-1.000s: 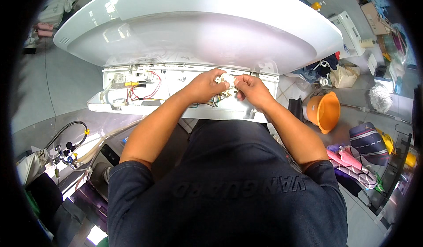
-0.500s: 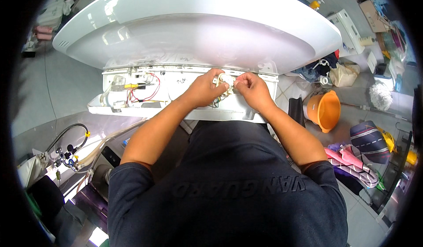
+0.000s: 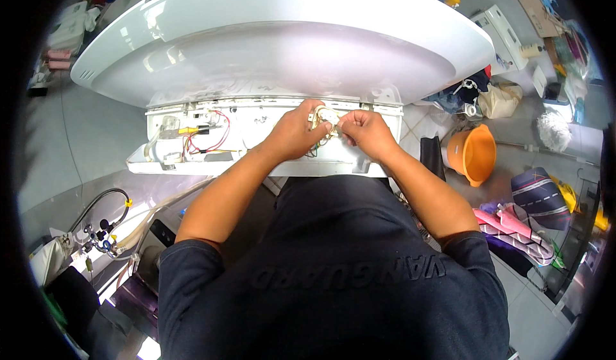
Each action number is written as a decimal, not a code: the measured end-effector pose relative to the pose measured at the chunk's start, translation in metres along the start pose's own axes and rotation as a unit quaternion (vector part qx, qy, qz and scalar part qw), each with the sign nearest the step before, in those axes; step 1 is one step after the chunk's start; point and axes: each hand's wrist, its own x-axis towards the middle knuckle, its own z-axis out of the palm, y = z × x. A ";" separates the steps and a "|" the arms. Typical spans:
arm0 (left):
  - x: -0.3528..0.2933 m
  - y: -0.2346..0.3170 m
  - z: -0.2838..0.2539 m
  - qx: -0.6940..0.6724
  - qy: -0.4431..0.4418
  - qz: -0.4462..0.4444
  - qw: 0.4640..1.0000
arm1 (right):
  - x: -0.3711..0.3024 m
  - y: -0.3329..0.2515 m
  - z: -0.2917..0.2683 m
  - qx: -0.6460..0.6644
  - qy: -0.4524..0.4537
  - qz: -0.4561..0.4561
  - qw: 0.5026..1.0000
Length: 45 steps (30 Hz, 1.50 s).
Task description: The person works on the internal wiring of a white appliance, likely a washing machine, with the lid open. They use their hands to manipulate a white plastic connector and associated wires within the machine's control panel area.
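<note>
The left hand [image 3: 300, 132] grasps a small off-white part [image 3: 328, 114], its thumb and fingers closed around the part's left side. The right hand [image 3: 366, 132] has its fingers bent in and its fingertips up against the part's right side; whether they pinch the part itself or a wire on it, I cannot tell. The part is over the right half of a long white housing [image 3: 251, 117], between its far and near edges and closer to its right end than to its left. Thin coloured wires [image 3: 314, 149] lie below the part, beside the left hand.

Toward the housing's left end, red wires [image 3: 228, 124] loop over the floor of the housing. A yellow-and-black tool [image 3: 190, 129] lies just left of that loop, and a clear plastic piece [image 3: 170, 125] sits near the far left corner. A large, curved white cover [image 3: 295, 45] rises along the far edge.

Beyond the right end stand a dark, upright object [image 3: 432, 157] and, just beside it, an orange basin [image 3: 457, 149]. A pink cloth [image 3: 510, 219] lies farther right and nearer the person. Well off the near left corner are a black hose [image 3: 96, 195] and a cluster of fittings [image 3: 101, 237].
</note>
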 end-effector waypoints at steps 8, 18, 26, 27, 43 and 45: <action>0.001 0.002 -0.001 0.009 -0.008 -0.006 1.000 | 0.001 -0.006 -0.002 0.073 -0.010 0.042 0.996; 0.002 0.011 -0.006 -0.016 -0.046 -0.032 0.998 | 0.008 0.006 -0.004 0.124 -0.014 0.056 0.991; 0.000 0.005 0.000 0.038 -0.016 0.059 0.997 | 0.011 0.007 -0.010 0.186 -0.055 0.092 0.977; 0.000 0.006 0.000 0.050 -0.012 0.074 0.996 | 0.010 0.005 -0.011 0.191 -0.054 0.103 0.975; 0.006 0.003 -0.004 -0.040 -0.042 -0.045 0.997 | 0.012 0.009 -0.013 0.200 -0.058 0.104 0.972; 0.008 -0.008 -0.003 -0.106 -0.036 -0.045 0.993 | 0.007 0.004 -0.009 0.171 -0.036 0.075 0.982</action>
